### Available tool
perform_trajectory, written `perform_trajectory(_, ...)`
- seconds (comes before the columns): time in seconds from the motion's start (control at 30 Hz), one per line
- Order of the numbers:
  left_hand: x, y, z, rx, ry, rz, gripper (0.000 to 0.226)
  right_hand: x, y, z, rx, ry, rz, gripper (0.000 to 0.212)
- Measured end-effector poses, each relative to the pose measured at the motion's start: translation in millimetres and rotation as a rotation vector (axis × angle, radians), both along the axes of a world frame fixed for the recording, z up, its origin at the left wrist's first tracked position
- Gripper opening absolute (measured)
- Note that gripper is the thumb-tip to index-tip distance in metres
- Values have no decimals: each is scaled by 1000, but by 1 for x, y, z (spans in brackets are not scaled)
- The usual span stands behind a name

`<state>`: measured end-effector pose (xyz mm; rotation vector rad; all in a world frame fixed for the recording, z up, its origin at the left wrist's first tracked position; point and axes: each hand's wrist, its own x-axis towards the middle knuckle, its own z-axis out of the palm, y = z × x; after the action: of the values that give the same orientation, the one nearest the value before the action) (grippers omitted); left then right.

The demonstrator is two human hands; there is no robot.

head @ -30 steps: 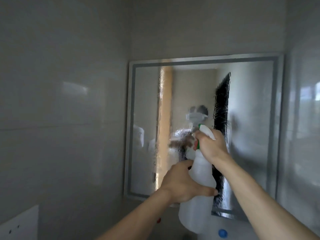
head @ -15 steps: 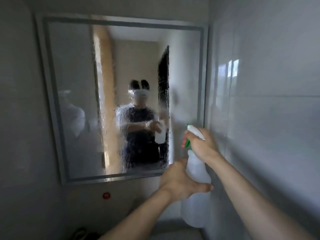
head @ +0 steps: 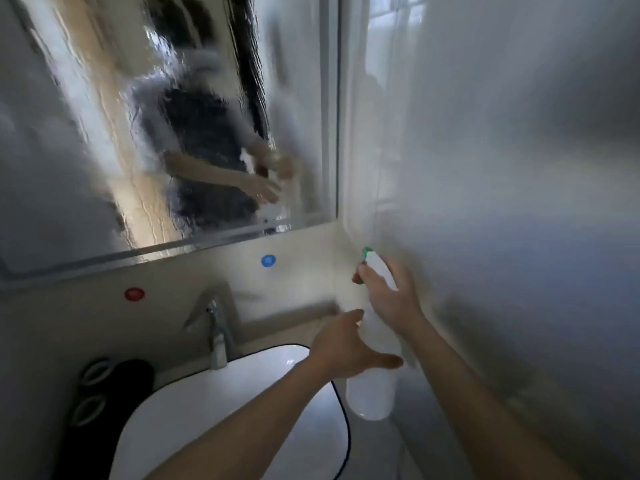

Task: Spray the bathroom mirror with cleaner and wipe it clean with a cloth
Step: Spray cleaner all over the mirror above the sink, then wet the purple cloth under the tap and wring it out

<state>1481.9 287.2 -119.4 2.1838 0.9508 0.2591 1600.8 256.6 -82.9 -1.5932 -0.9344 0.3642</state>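
Slippage is the chief hazard in the head view, the only one there is: the translucent white plastic spray bottle with a green trigger [head: 375, 362] hangs in the air over the right end of the white oval sink basin with a dark rim [head: 221, 410], close to the glossy pale tiled side wall [head: 502, 168], and if cleaner has wetted the fingers it could slide out and drop into the basin. The right hand [head: 391, 296] is closed round the neck and spray head, one finger at the trigger, so an accidental squeeze would likely send mist onto the tiles, since the nozzle seems to point towards the corner and not the glass. The left hand [head: 346, 348] is partly open, cupped against the bottle's body, thumb stretched across the front, steadying more than gripping. The large rectangular wall mirror with a thin silver frame [head: 166, 133] fills the upper left; its surface is covered in streaky wet film running downwards, the reflection badly smeared, so drips may reach the chrome tap [head: 216, 332] and ledge unless wiped soon. No cloth can be made out with certainty.
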Motion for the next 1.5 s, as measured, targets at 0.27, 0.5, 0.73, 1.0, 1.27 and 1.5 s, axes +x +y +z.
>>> perform_trajectory(0.27,12,-15,-94,-193,34,33,65,5,-29,-105,-144,-48,38,9)
perform_trajectory(0.5,26,-19,-140,-178,127,-6,42,8,-56,-161,-258,-209,-51,17)
perform_trajectory(0.73,30,-44,-178,-242,68,136,31,4,-84,-203,-349,-155,-84,27)
perform_trajectory(1.0,27,-63,-208,-258,63,144,30,-3,-109,-225,-380,-151,-38,17)
perform_trajectory(1.27,13,-53,-201,-226,130,71,69,-12,-99,-209,-397,-285,-21,51)
perform_trajectory(1.5,-58,-27,-173,-257,-95,327,63,-61,-40,-177,-249,-434,47,59)
